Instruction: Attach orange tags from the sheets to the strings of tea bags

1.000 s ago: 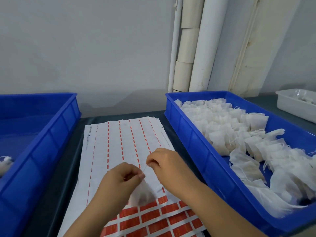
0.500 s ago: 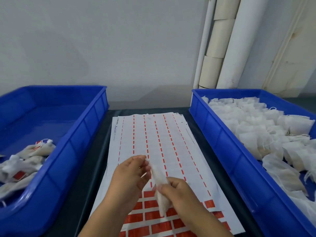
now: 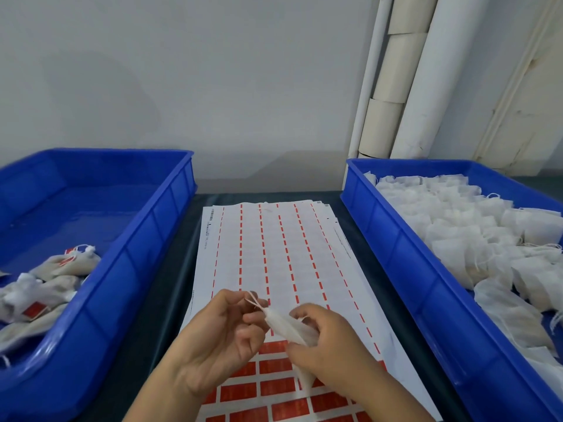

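Right over the near end of the tag sheet (image 3: 274,254) both hands meet on one tea bag (image 3: 289,330). The right hand (image 3: 329,342) grasps the white bag, fingers curled round its body, so that the bag lies slanted with its top end pointing up and toward the left hand. The left hand (image 3: 219,339) is turned palm-up, its fingers curled toward the bag's top — the thin string (image 3: 255,300) loops up from just beyond its fingertips, and the fingers appear to pinch it where it leaves the bag, though the exact contact is hard to make out.

Beneath the wrists, the sheet shows full orange tags (image 3: 277,386) in rows; beyond the fingers, only narrow orange strips run between pale blank cells. More sheets lie stacked under this one, their edges showing at the far end.

Left of the left hand stands a blue bin (image 3: 137,269) — finished tea bags (image 3: 45,284) with orange tags on them lie in its near part. Right of the right hand, a second blue bin (image 3: 396,254) is heaped with untagged white tea bags (image 3: 457,223). Both bins and the sheets rest on a dark table (image 3: 170,269). Past the right bin, pale pipes (image 3: 420,77) rise along the wall.
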The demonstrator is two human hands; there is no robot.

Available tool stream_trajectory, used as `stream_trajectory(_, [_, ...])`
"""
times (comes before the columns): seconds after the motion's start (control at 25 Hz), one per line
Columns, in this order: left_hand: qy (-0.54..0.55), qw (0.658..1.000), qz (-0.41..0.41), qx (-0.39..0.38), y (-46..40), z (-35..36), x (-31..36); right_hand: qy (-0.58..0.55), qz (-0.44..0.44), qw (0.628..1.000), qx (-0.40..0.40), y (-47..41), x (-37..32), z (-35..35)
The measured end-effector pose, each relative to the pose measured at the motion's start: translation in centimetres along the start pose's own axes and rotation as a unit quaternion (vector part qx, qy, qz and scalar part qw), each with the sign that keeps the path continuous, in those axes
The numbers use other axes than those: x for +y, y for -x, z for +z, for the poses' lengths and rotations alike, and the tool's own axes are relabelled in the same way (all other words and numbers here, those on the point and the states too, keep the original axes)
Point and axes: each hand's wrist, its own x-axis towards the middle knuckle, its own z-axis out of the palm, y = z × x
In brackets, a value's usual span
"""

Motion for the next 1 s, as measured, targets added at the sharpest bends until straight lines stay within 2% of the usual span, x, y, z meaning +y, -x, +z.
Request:
stream_trajectory(0.16, [0.033, 0.998, -0.012, -0.055, 0.5, -0.5, 0.9, 0.071, -0.003, 0.996, 0.053, -0.3, 0.4, -0.8])
stream_trajectory(0.24, [0.027, 0.999, 0.018, -0.036, 0.3, -0.7, 1.2, 0.078, 0.006, 0.996, 0.039, -0.3, 0.5, -0.7])
stream_trajectory(0.32, [0.024, 0.998, 0.061, -0.002, 0.2, -0.8, 1.2, 0.021, 0.039, 0.999, -0.004, -0.2, 0.6, -1.0])
stream_trajectory(0.36, [0.033, 0.997, 0.076, 0.002, 0.1, -0.9, 1.0, -0.06, 0.056, 0.996, -0.032, -0.1, 0.7, -1.1])
stream_trajectory(0.4, [0.047, 0.995, 0.086, 0.0, 0.2, -1.1, 0.6, -0.175, 0.07, 0.98, -0.068, 0.0, 0.5, -1.2])
stream_trajectory(0.44, [0.053, 0.994, 0.094, -0.002, 0.2, -1.4, 0.2, -0.312, 0.075, 0.942, -0.097, 0.1, 0.3, -1.3])
stream_trajectory(0.52, [-0.01, 0.994, 0.108, 0.019, 0.4, -1.9, -1.1, -0.555, 0.074, 0.82, -0.113, 0.1, 0.0, -1.4])
stream_trajectory(0.56, [-0.083, 0.989, 0.115, 0.04, 0.4, -2.1, -1.8, -0.614, 0.065, 0.78, -0.099, 0.1, 0.0, -1.4])
stream_trajectory(0.6, [-0.162, 0.977, 0.126, 0.063, 0.5, -2.1, -2.5, -0.637, 0.057, 0.764, -0.084, -0.1, 0.1, -1.2])
stream_trajectory(0.64, [-0.237, 0.958, 0.14, 0.081, 0.6, -2.1, -2.9, -0.634, 0.048, 0.768, -0.076, -0.2, -0.1, -1.1])
stream_trajectory(0.72, [-0.393, 0.896, 0.184, 0.098, 0.8, -1.8, -3.4, -0.548, 0.036, 0.834, -0.058, -0.3, -0.2, -0.8])
stream_trajectory(0.8, [-0.563, 0.782, 0.249, 0.1, 1.2, -1.1, -3.6, -0.398, 0.017, 0.917, -0.029, -0.2, -0.3, -0.4])
stream_trajectory(0.84, [-0.618, 0.726, 0.285, 0.099, 1.4, -0.7, -3.6, -0.317, 0.007, 0.948, -0.016, -0.2, -0.4, -0.2])
stream_trajectory(0.88, [-0.651, 0.684, 0.314, 0.1, 1.4, -0.1, -3.6, -0.248, -0.001, 0.969, -0.008, -0.1, -0.6, -0.1])
stream_trajectory(0.92, [-0.667, 0.659, 0.332, 0.099, 1.3, 0.3, -3.5, -0.202, -0.009, 0.979, -0.01, 0.1, -0.7, 0.1])
stream_trajectory(1.0, [-0.671, 0.655, 0.336, 0.086, 0.8, 1.0, -3.3, -0.158, -0.024, 0.986, -0.038, 0.2, -0.7, 0.2])
